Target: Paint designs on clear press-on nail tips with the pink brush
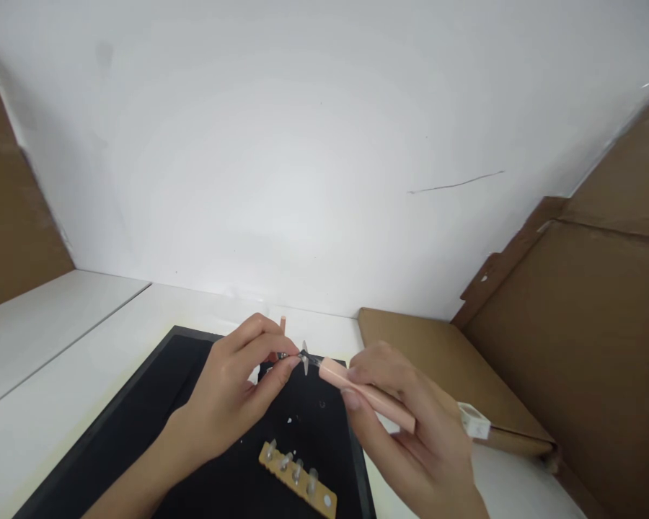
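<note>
My right hand [405, 425] grips a pink cylindrical-handled tool [371, 396] between thumb and fingers. Its thin dark tip points left and meets, or nearly meets, a small piece at my left fingertips. My left hand [243, 375] is closed in a pinch on that small dark piece [301, 354]; its kind is too small to make out. Thin pale blade-like shapes [305, 364] stick out above and below the tip. A short pink end [283, 323] shows behind my left fingers. Below the hands, a tan strip [303, 481] carries several clear upright pieces.
Under the hands lies a black mat [205, 396] on a white table [48, 360]. A flat cardboard box [427, 346] sits at right, with a small white box [474, 421] by its front edge. Cardboard panels [589, 310] and a white wall [281, 158] enclose the area.
</note>
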The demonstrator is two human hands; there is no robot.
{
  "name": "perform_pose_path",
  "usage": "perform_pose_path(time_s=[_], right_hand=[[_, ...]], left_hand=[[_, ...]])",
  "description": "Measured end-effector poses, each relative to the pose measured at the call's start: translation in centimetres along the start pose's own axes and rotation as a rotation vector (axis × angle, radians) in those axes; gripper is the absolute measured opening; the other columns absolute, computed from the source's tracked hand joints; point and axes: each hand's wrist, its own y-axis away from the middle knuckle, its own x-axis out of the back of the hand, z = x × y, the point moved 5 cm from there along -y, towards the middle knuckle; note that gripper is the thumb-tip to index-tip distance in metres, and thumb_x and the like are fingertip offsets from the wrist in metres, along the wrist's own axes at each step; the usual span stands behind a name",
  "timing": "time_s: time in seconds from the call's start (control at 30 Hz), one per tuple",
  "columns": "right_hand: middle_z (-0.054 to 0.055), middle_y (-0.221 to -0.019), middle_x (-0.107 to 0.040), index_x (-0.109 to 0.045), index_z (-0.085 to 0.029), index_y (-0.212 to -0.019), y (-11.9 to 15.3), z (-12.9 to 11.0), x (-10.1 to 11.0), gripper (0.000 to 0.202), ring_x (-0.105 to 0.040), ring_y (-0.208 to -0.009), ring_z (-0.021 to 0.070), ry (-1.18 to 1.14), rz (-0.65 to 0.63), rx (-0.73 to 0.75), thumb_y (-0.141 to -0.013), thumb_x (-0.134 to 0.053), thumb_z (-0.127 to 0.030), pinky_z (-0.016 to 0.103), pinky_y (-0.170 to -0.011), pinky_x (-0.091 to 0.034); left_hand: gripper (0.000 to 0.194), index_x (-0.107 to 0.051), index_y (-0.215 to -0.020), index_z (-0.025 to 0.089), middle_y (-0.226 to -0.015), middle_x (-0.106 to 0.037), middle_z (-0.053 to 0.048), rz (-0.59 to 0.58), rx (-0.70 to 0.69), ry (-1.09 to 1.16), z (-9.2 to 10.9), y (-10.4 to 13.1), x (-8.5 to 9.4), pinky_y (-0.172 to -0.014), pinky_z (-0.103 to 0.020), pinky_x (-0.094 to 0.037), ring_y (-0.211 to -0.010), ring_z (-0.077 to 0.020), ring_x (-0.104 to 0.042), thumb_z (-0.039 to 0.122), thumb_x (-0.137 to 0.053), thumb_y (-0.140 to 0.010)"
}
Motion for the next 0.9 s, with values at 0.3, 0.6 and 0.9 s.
perform_pose_path(time_s=[0.3, 0.6, 0.9], right_hand=[[-0.003, -0.064, -0.051, -0.051, -0.021, -0.086, -0.5, -0.3, -0.1, 0.022, -0.048, -0.057, 0.0116, -0.069, -0.025, 0.040, -0.079, -0.051, -0.001, 0.025, -0.052, -0.041], [-0.001, -0.066, -0.054, -0.052, -0.022, -0.087, -0.3, -0.2, 0.1, 0.019, -0.051, -0.056, 0.0127, 0.025, -0.019, -0.007, -0.082, -0.051, -0.004, 0.025, -0.050, -0.042], [-0.001, -0.068, -0.053, -0.053, -0.022, -0.087, 0.1, 0.6, 0.3, 0.016, -0.052, -0.058, 0.0129, -0.020, 0.003, -0.067, -0.083, -0.052, -0.006, 0.026, -0.051, -0.042]], left_hand=[[0.016, -0.060, -0.086, 0.015, -0.078, -0.056, 0.001, 0.017, -0.014, 0.015, 0.0, -0.3, 0.1, -0.083, -0.022, -0.054, -0.063, -0.0073, -0.056, 0.001, -0.053, -0.085], [0.017, -0.060, -0.087, 0.019, -0.079, -0.056, 0.000, 0.007, 0.006, 0.016, -0.1, 0.0, 0.0, -0.077, -0.026, -0.055, -0.065, -0.0102, -0.057, 0.003, -0.052, -0.086], [0.015, -0.065, -0.082, 0.019, -0.081, -0.060, -0.002, -0.054, 0.247, 0.219, -2.5, 0.6, -0.9, -0.064, -0.024, -0.049, -0.071, -0.0130, -0.058, 0.011, -0.054, -0.087]])
